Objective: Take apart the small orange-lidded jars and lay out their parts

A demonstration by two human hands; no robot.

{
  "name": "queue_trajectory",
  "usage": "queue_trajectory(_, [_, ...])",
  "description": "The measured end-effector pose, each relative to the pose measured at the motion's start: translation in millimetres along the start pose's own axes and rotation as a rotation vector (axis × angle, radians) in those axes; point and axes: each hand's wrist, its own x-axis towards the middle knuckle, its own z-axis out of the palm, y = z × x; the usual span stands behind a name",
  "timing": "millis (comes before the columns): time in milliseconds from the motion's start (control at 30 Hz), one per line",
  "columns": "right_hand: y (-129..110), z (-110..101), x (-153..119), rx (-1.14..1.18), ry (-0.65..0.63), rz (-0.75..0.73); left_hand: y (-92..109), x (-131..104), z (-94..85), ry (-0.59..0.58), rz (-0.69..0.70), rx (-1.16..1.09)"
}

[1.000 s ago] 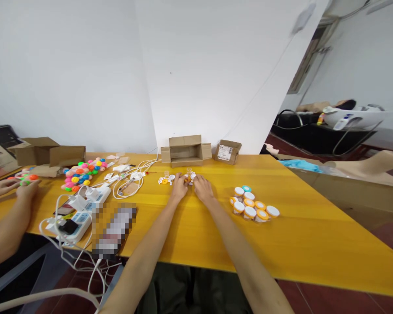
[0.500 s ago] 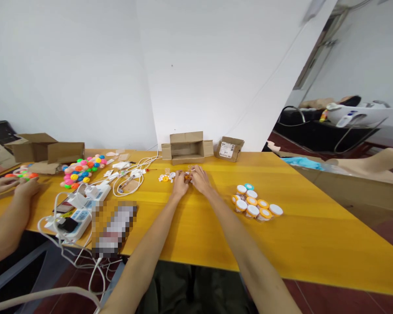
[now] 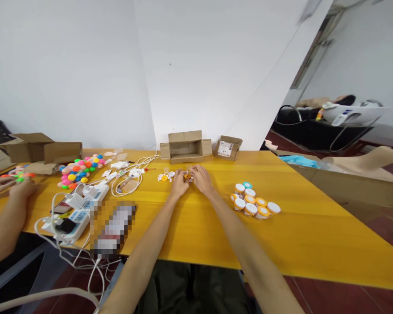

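Over the middle of the table, in front of the open carton, my left hand [image 3: 179,185] is closed, its fingertips on a small orange lid-like piece [image 3: 187,176]. Just to the right, my right hand [image 3: 201,179] has its fingers curled down close to that piece; what they pinch, if anything, is too small to make out. Small white pieces lie around the fingertips, partly hidden. Left of my left hand are loose white and orange parts [image 3: 164,178] and a clear little cup [image 3: 166,170]. To the right stands a cluster of clear jars [image 3: 250,209] with white, orange and teal lids.
An open carton [image 3: 185,150] and a smaller box [image 3: 228,148] stand by the wall. At left are a power strip [image 3: 81,220], white cables [image 3: 131,192], a blurred phone [image 3: 114,231], colourful balls [image 3: 80,170] and another person's hands [image 3: 22,187].
My fingertips have parted slightly, so the orange piece between them shows more plainly. The whole view has shifted a little; the jars stay as they were.
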Motion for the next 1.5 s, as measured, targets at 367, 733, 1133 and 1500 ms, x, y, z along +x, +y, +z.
queue_trajectory(367, [19,18,-11,0.146,0.146,0.176,-2,2,1.6,-0.009,0.011,0.133])
queue_trajectory(733, [8,8,-11,0.078,-0.064,0.155,-8,16,3.7,-0.06,0.053,0.116])
queue_trajectory(1133, [17,18,3,0.186,-0.012,0.255,-5,16,1.4,-0.071,0.033,0.149])
queue_trajectory(1500, [16,22,25,0.273,-0.1,0.345,-3,24,1.1,-0.131,0.012,0.095])
